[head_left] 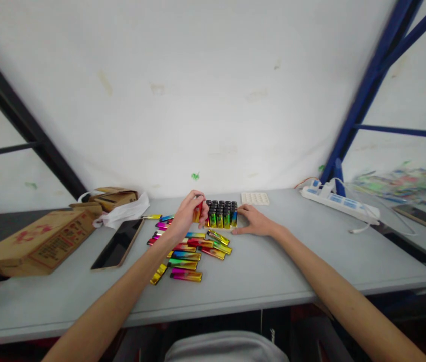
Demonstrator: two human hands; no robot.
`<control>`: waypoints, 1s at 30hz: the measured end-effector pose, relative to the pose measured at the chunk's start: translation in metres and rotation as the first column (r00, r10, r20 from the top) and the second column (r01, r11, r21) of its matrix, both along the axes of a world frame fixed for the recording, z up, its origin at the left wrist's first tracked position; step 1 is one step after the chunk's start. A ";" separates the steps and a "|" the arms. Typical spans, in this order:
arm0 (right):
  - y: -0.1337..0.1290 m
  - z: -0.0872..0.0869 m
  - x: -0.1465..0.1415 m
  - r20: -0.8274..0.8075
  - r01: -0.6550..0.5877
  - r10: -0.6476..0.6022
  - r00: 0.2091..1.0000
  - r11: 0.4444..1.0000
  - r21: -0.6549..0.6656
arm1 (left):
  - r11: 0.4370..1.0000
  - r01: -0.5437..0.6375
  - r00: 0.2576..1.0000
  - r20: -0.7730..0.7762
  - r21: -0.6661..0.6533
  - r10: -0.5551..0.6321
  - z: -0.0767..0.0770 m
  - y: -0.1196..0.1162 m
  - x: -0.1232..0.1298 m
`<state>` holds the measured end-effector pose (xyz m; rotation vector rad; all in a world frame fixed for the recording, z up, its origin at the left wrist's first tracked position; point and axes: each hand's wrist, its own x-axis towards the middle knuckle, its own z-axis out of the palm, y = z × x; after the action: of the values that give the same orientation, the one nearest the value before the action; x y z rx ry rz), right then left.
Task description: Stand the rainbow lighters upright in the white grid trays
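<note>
Between my hands, several lighters with black tops point(222, 213) stand upright in tight rows, with a pale edge showing beneath them. My left hand point(189, 213) is closed round a red and gold lighter point(198, 211), held upright at the left side of the rows. On the right, my right hand point(252, 220) is open, thumb and fingers apart, its fingertips at the right side of the block. Several shiny coloured lighters point(186, 264) lie loose on the grey table point(258, 281), in front of the rows and under my left forearm.
A white tray with a grid of cells point(255, 198) lies behind the rows by the wall. To the left are a dark tablet point(118, 244), a white bag point(128, 210) and cardboard boxes point(41, 241). A power strip point(339, 202) with cables lies at the right.
</note>
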<state>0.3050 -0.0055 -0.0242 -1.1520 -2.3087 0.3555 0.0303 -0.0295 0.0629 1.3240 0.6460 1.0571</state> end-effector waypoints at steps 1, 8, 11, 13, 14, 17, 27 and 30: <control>0.000 0.000 0.000 0.003 0.002 -0.002 1.000 1.000 0.001 | 0.999 -0.010 1.000 -0.024 0.054 0.011 0.004 0.000 0.003; 0.001 -0.001 -0.001 -0.001 -0.011 0.011 1.000 1.000 0.007 | 0.808 0.096 0.916 -0.370 0.581 0.158 0.013 0.008 0.034; 0.000 -0.001 -0.001 -0.007 -0.006 0.006 1.000 1.000 0.007 | 0.690 0.218 0.837 -0.496 0.690 0.232 0.003 0.019 0.043; 0.000 0.000 -0.002 -0.002 -0.010 0.010 1.000 1.000 0.003 | 0.633 0.282 0.787 -0.551 0.721 0.277 -0.006 0.027 0.045; 0.000 0.001 -0.002 0.004 -0.013 0.013 1.000 1.000 0.002 | 0.606 0.302 0.769 -0.564 0.736 0.300 -0.010 0.030 0.045; -0.001 0.004 -0.003 0.019 -0.010 0.010 1.000 1.000 -0.001 | 0.549 0.322 0.751 -0.561 0.771 0.348 -0.016 0.035 0.042; -0.001 0.004 -0.003 0.025 -0.005 0.005 1.000 1.000 0.013 | 0.533 0.379 0.740 -0.594 0.756 0.316 -0.016 0.033 0.035; -0.001 0.004 -0.003 0.026 -0.009 0.009 1.000 1.000 0.015 | 0.526 0.354 0.726 -0.582 0.773 0.366 -0.023 0.035 0.034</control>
<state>0.3023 -0.0061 -0.0207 -1.1454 -2.3358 0.3284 0.0641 0.0054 0.0399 2.7272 0.6757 0.8540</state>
